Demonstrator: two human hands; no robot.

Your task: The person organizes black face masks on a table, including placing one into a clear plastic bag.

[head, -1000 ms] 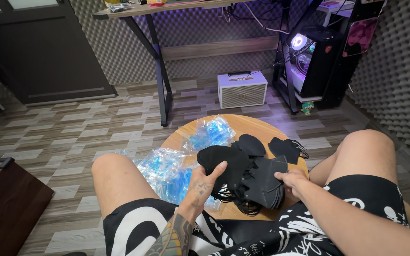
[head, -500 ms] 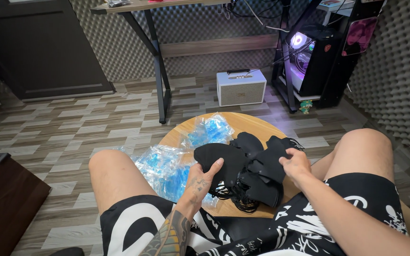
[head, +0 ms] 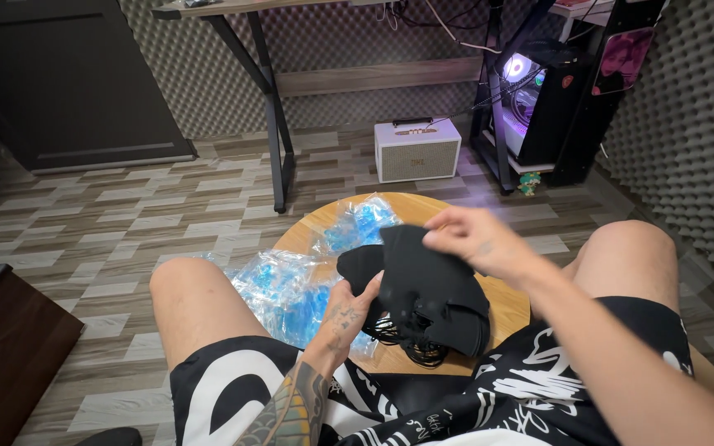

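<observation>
The left hand (head: 347,307) closes its grip on a stack of black fabric face masks (head: 431,297) above the round wooden desk (head: 507,299); the right hand (head: 479,241) pinches the top mask (head: 411,248).

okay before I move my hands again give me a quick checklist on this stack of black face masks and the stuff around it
1. Left hand steadying the stack of black face masks: ok.
2. Right hand pinching the top mask: ok.
3. Only one mask lifted: cannot tell.
4. Ear loops free of tangles: not ok, bunched under the stack.
5. Clear blue plastic wrappers out of the way: ok, lying left of the stack.
6. Stack fully on the round wooden table: ok.
</observation>
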